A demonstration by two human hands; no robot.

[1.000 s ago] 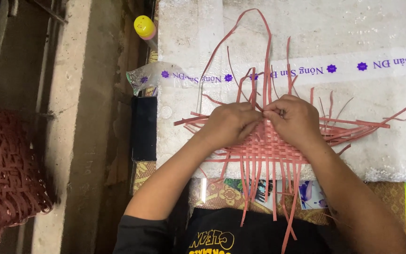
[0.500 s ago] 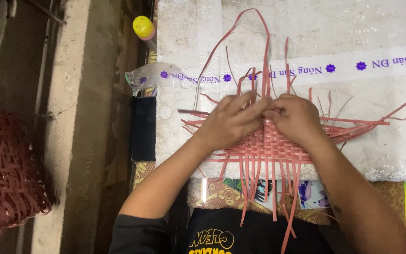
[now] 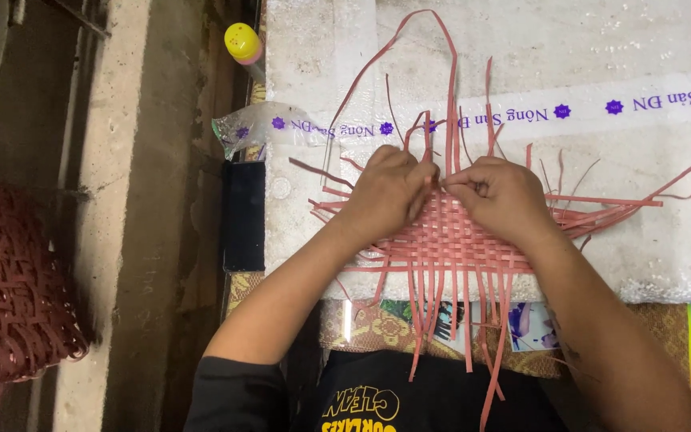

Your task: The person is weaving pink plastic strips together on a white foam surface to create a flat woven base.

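With my left hand (image 3: 385, 196) pressing the woven pink mat (image 3: 449, 244) flat on the white counter (image 3: 521, 48), my right hand (image 3: 501, 192) grip pinching one strip (image 3: 451, 120), I should pull it snug, square against its neighbours.

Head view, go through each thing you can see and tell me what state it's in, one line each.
Woven pink mat: flat on the board, part woven, loose strips sticking out all round.
Left hand: palm down on the mat, fingers pressing strips at its top edge.
Right hand: on the mat, fingers pinched on a strip.
White board: lying flat, surface worn.
Yellow-capped bottle: capped, beside the board.
Woven pile: heaped at left, finished or not unclear.
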